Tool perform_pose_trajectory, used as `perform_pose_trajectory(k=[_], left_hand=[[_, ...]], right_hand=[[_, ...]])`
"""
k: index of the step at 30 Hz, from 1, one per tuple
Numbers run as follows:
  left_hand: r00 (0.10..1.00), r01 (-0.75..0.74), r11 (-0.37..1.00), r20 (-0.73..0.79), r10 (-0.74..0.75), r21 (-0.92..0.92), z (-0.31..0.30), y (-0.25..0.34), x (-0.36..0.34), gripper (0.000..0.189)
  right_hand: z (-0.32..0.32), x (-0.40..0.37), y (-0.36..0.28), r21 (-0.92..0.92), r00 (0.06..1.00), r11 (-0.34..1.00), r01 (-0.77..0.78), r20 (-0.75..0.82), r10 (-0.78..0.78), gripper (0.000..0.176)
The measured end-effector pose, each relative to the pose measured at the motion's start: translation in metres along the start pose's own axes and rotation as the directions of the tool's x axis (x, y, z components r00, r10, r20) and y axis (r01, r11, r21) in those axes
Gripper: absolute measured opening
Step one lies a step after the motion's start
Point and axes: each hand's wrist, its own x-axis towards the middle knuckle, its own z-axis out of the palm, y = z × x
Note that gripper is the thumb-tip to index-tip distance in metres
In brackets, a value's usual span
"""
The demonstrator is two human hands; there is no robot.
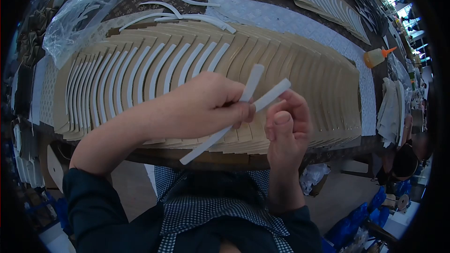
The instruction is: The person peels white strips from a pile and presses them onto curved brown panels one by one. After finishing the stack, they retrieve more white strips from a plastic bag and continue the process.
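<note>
Within the grip of the left hand [208, 105], what appeared to be two white strips [253, 83] were pinched between thumb and fingers near their crossing, presumably so that both could be controlled by one grasp while their ends were spread apart. Just beside it, the right hand [288, 133] was raised, its fingers loosely curled and its thumb separated from them, perhaps so that the nearer strip end could be steadied; whether that end was gripped or merely approached could not be told.

Beneath and beyond both hands, brown pieces [328, 93] were overlapped across the tabletop [323, 153] in a stepped row, apparently so that a margin of each was exposed. Beyond the left hand and to its left, curved strips [157, 70] were laid singly along those margins. Farther out, loose strips [164, 5] were heaped within reach, beside a plastic bag [75, 23]. Beyond the right hand, to its right, a bottle [373, 58] was placed apart from the row, its orange tip uncovered.
</note>
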Motion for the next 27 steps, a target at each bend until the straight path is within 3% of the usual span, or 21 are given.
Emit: perform_pose_trajectory(k=[3,5,6,8,9,12,16,24,27], left_hand=[[0.994,-0.074,0.98,0.087,0.059,0.184,0.004,0.003,-0.001,0.019],[0.999,0.008,0.993,0.035,-0.012,0.116,-0.003,0.001,-0.006,0.019],[0.999,0.049,0.996,0.01,-0.05,0.08,-0.01,0.0,-0.01,0.02],[0.984,0.117,0.984,-0.151,-0.097,0.132,-0.031,-0.005,-0.022,0.024],[0.939,-0.056,0.981,-0.324,0.116,0.186,-0.036,-0.026,-0.025,0.029],[0.78,-0.044,0.987,-0.623,-0.064,-0.156,-0.05,-0.047,-0.026,0.033],[0.875,0.031,0.944,-0.448,-0.185,-0.329,-0.044,-0.042,-0.023,0.035],[0.861,0.006,0.918,-0.464,-0.206,-0.397,-0.036,-0.05,-0.004,0.028],[0.845,0.035,0.921,-0.48,-0.235,-0.389,-0.042,-0.052,0.009,0.025]], right_hand=[[0.011,0.004,-0.006,-0.046,0.999,0.998,0.04,-0.016,-0.04,0.021],[-0.002,0.005,-0.005,-0.047,0.998,0.998,0.052,0.039,-0.05,0.017],[-0.008,0.006,-0.005,0.001,0.997,0.997,0.079,-0.006,-0.079,0.018],[-0.018,0.01,-0.004,0.093,0.986,0.985,0.142,-0.105,-0.132,0.022],[-0.025,0.011,0.0,0.034,0.974,0.986,0.165,-0.162,-0.157,0.027],[-0.029,0.007,0.005,0.04,0.958,0.979,0.199,-0.216,-0.186,0.027],[-0.022,0.002,0.011,0.072,0.967,0.977,0.203,-0.175,-0.187,0.028],[-0.006,-0.012,0.01,0.049,0.98,0.985,0.164,-0.122,-0.157,0.02],[0.002,-0.02,0.014,-0.187,0.958,0.939,0.288,0.042,-0.285,0.016]])
